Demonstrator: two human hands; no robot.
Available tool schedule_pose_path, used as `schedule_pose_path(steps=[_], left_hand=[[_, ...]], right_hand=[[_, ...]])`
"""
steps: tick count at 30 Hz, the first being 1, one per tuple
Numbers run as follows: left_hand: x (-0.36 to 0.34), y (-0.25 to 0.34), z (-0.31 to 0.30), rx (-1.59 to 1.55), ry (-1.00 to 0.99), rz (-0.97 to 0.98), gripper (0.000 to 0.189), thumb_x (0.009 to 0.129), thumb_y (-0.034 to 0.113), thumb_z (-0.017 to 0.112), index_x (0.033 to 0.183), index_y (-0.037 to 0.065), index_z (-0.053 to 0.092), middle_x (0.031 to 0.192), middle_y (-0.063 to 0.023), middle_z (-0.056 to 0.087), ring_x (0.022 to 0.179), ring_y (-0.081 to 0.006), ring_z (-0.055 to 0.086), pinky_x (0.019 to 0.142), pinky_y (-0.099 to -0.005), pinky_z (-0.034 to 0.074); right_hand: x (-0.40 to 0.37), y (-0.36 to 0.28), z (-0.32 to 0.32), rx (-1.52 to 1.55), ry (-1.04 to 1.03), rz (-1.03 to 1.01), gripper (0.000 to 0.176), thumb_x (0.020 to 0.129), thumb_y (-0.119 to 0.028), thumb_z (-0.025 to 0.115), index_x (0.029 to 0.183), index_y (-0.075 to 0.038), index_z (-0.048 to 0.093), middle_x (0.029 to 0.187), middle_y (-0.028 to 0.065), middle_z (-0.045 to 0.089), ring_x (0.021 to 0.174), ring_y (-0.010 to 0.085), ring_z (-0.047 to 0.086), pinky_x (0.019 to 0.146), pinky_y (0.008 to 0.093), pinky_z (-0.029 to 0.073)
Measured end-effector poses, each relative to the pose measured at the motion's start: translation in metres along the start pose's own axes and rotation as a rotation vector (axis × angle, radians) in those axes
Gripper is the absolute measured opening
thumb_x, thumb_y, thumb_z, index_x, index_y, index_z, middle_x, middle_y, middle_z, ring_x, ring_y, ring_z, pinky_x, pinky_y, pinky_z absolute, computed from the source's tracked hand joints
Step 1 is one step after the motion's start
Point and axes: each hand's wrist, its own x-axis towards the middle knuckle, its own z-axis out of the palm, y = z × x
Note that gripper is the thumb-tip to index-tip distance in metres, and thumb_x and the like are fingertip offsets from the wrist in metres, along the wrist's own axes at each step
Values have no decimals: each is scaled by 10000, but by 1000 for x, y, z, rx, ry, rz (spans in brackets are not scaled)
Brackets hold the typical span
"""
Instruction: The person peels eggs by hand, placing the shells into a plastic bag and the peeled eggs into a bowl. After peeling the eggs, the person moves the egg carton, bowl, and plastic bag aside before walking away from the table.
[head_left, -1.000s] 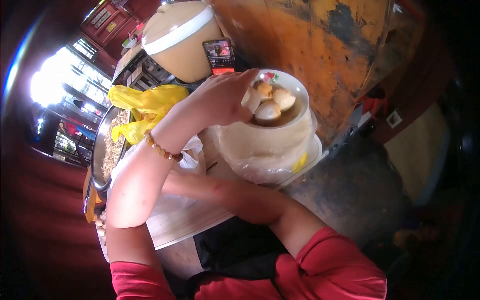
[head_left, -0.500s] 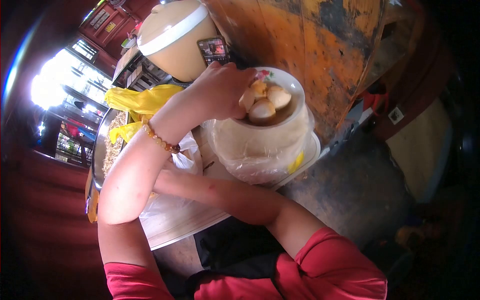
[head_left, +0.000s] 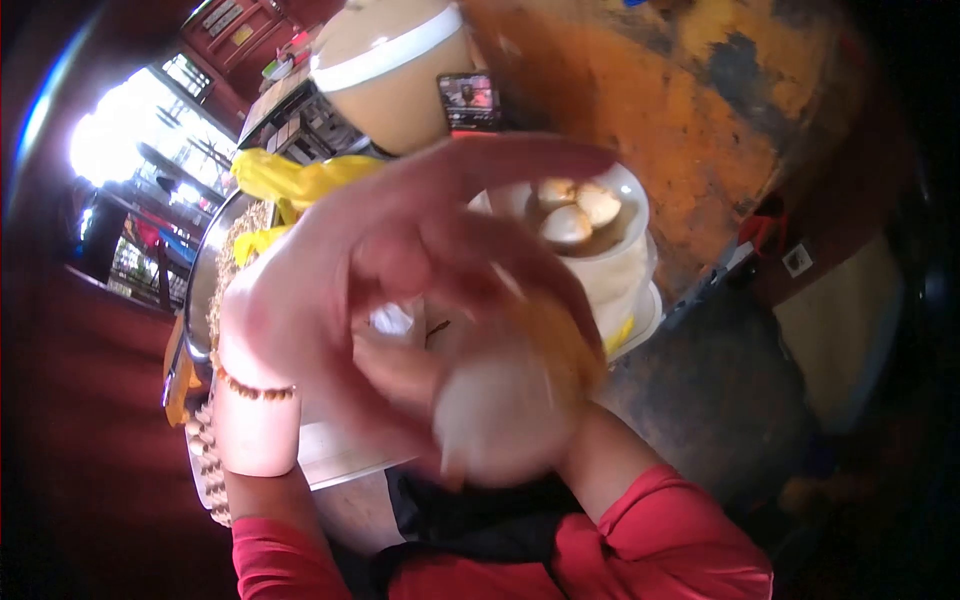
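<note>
A: Head view. Left hand?
B: The left hand (head_left: pixel 420 230) is mid-frame, close up and blurred, fingers curved round an egg-like piece (head_left: pixel 500 420) at six o'clock. Cupped grip probably suits something soft and slippery.

A: Right grip?
B: Cannot tell; the right hand is hidden behind the left. Right arm (head_left: pixel 615 445) enters from five o'clock.

A: Other pieces?
B: Three more pieces (head_left: pixel 567 225) in the white bowl (head_left: pixel 634 195), one o'clock. Bowl seems perched on a pale bulk (head_left: pixel 615 290), perhaps for easier reach.

A: Beyond?
B: Phone (head_left: pixel 470 100) at twelve, screen this way, presumably for viewing. Yellow bag (head_left: pixel 300 180) at ten.
</note>
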Motion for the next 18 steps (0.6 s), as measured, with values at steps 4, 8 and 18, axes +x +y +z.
schedule_pose_path(steps=[4,8,18], left_hand=[[-11,-11,36,-229,-70,119,938,549,104,795,1367,-48,361,1160,-203,594,953,-256,640,896,-335,487],[-8,-9,40,-272,-19,218,948,542,99,792,1369,-53,354,1160,-203,593,950,-255,639,896,-335,484],[-37,-3,32,-223,230,397,972,526,84,785,1375,-64,337,1158,-205,590,942,-252,636,896,-335,478]], right_hand=[[-35,-6,7,71,-63,73,228,824,-188,565,916,0,655,1018,211,626,835,304,627,800,425,491],[-65,-5,19,138,-163,180,226,821,-184,568,922,1,652,1014,210,626,834,305,627,795,426,491],[-114,3,10,215,-296,396,226,815,-176,575,936,1,645,1002,208,626,830,307,625,781,427,492]])
